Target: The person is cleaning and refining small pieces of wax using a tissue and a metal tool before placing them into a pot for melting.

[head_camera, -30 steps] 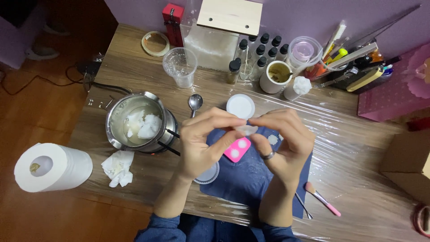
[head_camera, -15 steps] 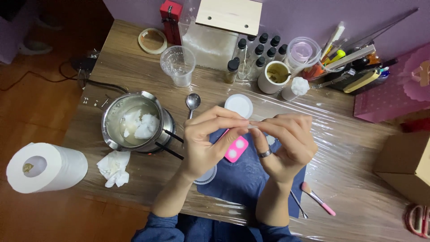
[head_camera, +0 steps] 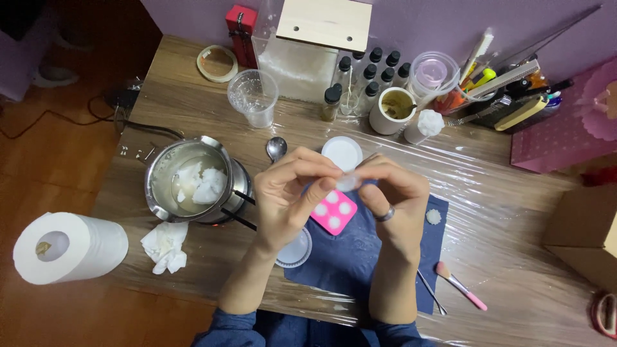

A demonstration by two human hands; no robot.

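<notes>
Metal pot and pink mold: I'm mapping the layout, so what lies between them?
In the head view, the left hand fills the stretch between the metal pot and the pink mold, with the pot's two dark handles poking toward it.

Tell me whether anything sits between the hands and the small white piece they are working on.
Nothing visible does. The left hand and right hand both pinch the small white piece directly at their fingertips, above the pink mould on the blue cloth.

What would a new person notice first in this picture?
At centre, the left hand and right hand pinch a small pale piece together above a pink mould on a blue cloth. Left of them stands a metal pot holding white lumps.
</notes>
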